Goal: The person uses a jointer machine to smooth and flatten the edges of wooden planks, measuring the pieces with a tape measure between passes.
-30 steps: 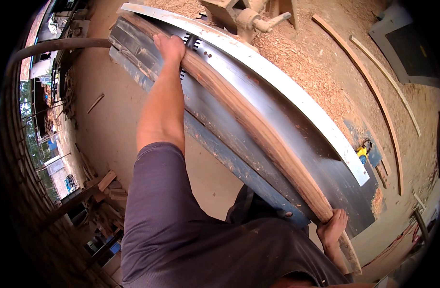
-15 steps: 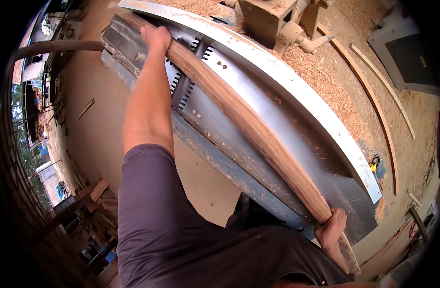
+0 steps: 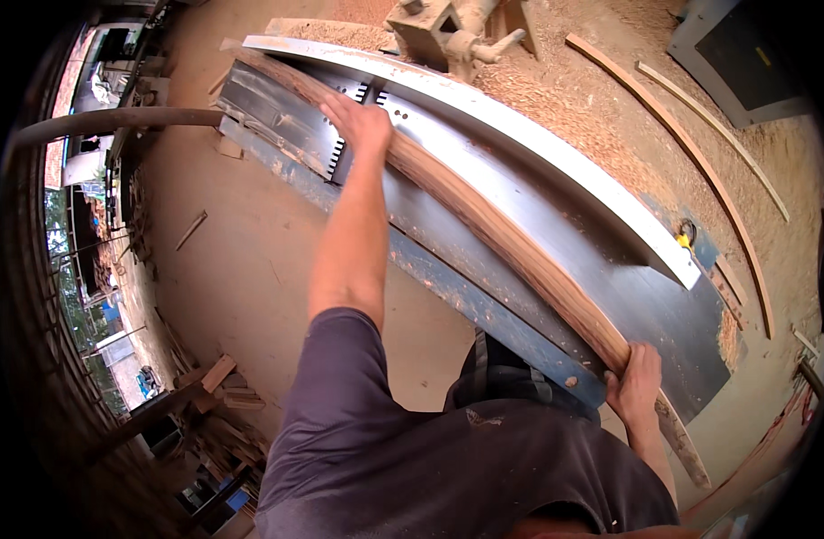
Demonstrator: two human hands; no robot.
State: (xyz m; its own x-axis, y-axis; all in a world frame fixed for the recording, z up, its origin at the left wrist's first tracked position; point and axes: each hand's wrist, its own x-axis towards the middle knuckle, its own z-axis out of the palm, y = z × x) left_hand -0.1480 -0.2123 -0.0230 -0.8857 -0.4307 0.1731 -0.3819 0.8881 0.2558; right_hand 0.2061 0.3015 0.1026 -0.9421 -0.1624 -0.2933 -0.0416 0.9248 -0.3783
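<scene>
A long brown wooden board [image 3: 511, 247] lies lengthwise along the steel bed [image 3: 673, 314] of a jointer, running from far left to near right. Beside it stands the jointer's long pale fence [image 3: 556, 148], a strip of bed showing between them. My left hand [image 3: 363, 126] grips the board from above just on the near side of the slotted gap [image 3: 338, 162], its fingers pointing up the board. My right hand [image 3: 638, 382] is wrapped around the board close to its near end, which sticks out past my wrist. The board's underside is hidden.
Wood shavings [image 3: 556, 126] cover the floor behind the fence. Two thin wooden strips [image 3: 691, 180] lie there, near a grey box-shaped cabinet [image 3: 731, 58]. A dusty metal machine part [image 3: 448, 36] stands at the far side. Scrap wood [image 3: 219, 404] is piled at lower left.
My left hand has shifted back along the board toward me, from beyond the slotted gap to its near side. My right hand still grips the near end. The whole view has shifted.
</scene>
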